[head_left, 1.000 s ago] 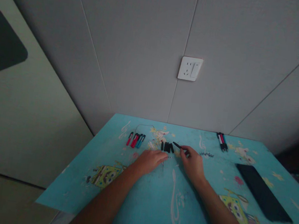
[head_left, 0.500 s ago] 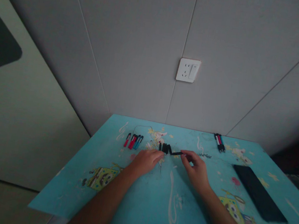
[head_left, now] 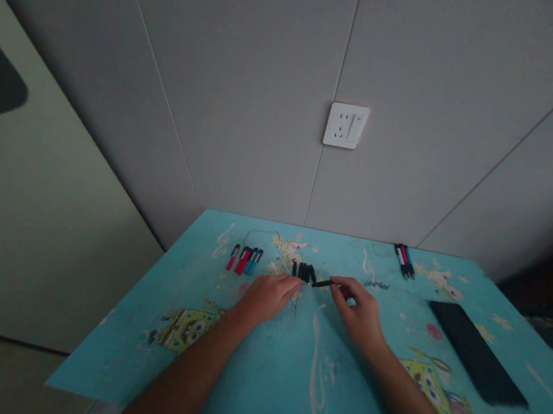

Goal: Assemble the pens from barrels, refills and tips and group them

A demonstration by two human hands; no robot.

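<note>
In my right hand [head_left: 355, 307] the thumb and fingertips pinch one end of a short black pen cap [head_left: 322, 284], which lies nearly level just above or on the table. Left of it is a row of several similar black pieces [head_left: 302, 271], side by side, the rightmost one leaning. My left hand [head_left: 268, 298] rests low with its fingers stretched toward the near end of this row. Whether its fingertips touch the pieces I cannot tell. Thin whitish sticks [head_left: 275, 269], perhaps refills, lie partly hidden beyond my left hand.
Several red and blue pen barrels [head_left: 244, 260] lie at the back left of the cartoon-printed table [head_left: 265, 380]. Several pens [head_left: 404, 260] lie together at the back right. A flat black rectangular piece [head_left: 478, 352] is at the right. A wall with a socket [head_left: 347, 126] stands behind.
The pinched black cap has come apart from the leaning piece at the row's right end, and a small gap shows. Both hands stay nearly in place; the view has shifted slightly.
</note>
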